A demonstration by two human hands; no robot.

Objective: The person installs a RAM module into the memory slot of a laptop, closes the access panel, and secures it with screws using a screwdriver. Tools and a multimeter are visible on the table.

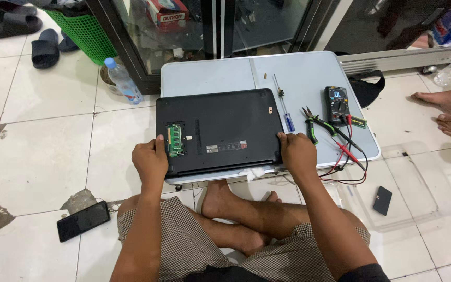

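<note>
Low folding table, pale grey-blue top, standing on a floor of large white tiles, chipped and dark-stained left of the table. Behind the table: glass-fronted cabinet with a dark frame, reflections on its panes. Left of the cabinet: green plastic basket, clear water bottle standing on the floor, and dark sandals farther left. Right of the table: clear plastic tray on the floor. Near left of the table: black phone lying flat. Light even, soft.
</note>
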